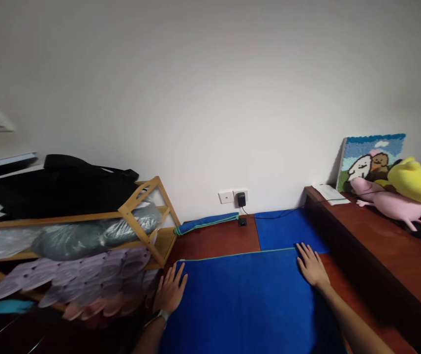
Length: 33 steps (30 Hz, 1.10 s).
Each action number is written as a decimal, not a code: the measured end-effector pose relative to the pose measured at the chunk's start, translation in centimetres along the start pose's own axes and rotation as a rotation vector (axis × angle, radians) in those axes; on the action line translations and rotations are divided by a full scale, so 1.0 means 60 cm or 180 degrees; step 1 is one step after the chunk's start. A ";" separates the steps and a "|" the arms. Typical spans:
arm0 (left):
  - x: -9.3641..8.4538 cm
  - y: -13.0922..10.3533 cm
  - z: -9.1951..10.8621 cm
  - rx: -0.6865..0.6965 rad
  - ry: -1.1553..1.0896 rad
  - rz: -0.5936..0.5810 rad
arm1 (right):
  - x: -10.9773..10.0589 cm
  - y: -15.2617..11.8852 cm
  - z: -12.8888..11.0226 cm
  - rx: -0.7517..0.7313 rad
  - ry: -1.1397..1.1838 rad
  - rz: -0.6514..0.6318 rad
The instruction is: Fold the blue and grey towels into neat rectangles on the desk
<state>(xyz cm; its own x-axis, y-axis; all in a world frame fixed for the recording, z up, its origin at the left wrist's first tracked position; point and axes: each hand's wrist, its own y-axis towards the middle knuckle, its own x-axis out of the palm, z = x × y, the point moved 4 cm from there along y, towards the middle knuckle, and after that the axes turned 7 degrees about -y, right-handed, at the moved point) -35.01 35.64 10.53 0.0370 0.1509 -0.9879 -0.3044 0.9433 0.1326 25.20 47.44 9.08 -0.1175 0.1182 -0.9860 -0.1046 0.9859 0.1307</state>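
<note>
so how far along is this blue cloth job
Already done, it seems: the large blue cloth lies mostly flat, its green far edge nearly straight. In hand: its far corners, with the left hand and right hand spread there. Possibly left: the narrow folded cloth by the wall, if it belongs to the job. The near end is out of view, so I can't judge it.

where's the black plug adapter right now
In the head view, the black adapter sits right of centre in the right-hand wall socket, low on the white wall, above the blue cloths.
</note>
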 end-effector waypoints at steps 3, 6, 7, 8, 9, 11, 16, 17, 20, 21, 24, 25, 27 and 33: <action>-0.004 0.008 -0.007 -0.0086 0.0089 -0.0246 | -0.013 -0.003 -0.004 -0.0145 0.0113 0.0072; -0.029 0.022 0.003 -0.0104 0.0203 -0.0441 | -0.017 -0.001 -0.004 -0.0114 0.0231 -0.0090; -0.042 0.024 0.019 -0.0050 0.0251 -0.0359 | -0.017 0.000 -0.004 -0.0091 0.0282 -0.0126; -0.057 0.024 0.044 0.0034 0.0265 -0.0193 | -0.018 0.001 -0.004 -0.0077 0.0336 -0.0149; -0.071 0.017 0.079 0.0152 0.0215 0.0013 | -0.019 0.002 -0.004 -0.0068 0.0390 -0.0161; -0.088 -0.018 0.183 0.0507 -0.0123 0.0353 | -0.020 0.003 -0.004 -0.0043 0.0483 -0.0150; -0.029 -0.210 0.554 0.2059 -0.1641 -0.0268 | -0.024 0.004 0.003 -0.0021 0.0669 -0.0052; -0.009 -0.250 0.620 0.2299 -0.1865 -0.0377 | -0.025 0.004 0.005 -0.0028 0.0715 -0.0010; 0.042 -0.328 0.750 0.2537 -0.2245 -0.0548 | -0.027 0.004 0.011 -0.0031 0.0828 0.0141; 0.053 -0.340 0.771 0.2522 -0.2276 -0.0580 | -0.028 0.004 0.012 -0.0030 0.0847 0.0177; 0.066 -0.348 0.788 0.2477 -0.2206 -0.0609 | -0.028 0.004 0.013 -0.0069 0.0837 0.0236; 0.065 -0.349 0.786 0.2523 -0.2151 -0.0597 | -0.027 0.004 0.014 -0.0084 0.0817 0.0259; 0.064 -0.359 0.787 0.2792 -0.1986 -0.0574 | -0.025 0.004 0.015 -0.0090 0.0763 0.0313; 0.078 -0.455 0.810 0.3669 -0.1354 -0.0537 | -0.011 0.005 0.017 0.0002 0.0610 0.0394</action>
<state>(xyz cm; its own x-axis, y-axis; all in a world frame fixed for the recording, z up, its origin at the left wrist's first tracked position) 19.72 24.99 6.22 0.3658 -0.1167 -0.9234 0.7405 0.6375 0.2127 26.25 47.76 9.63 -0.3148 0.2138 -0.9248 -0.0771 0.9653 0.2494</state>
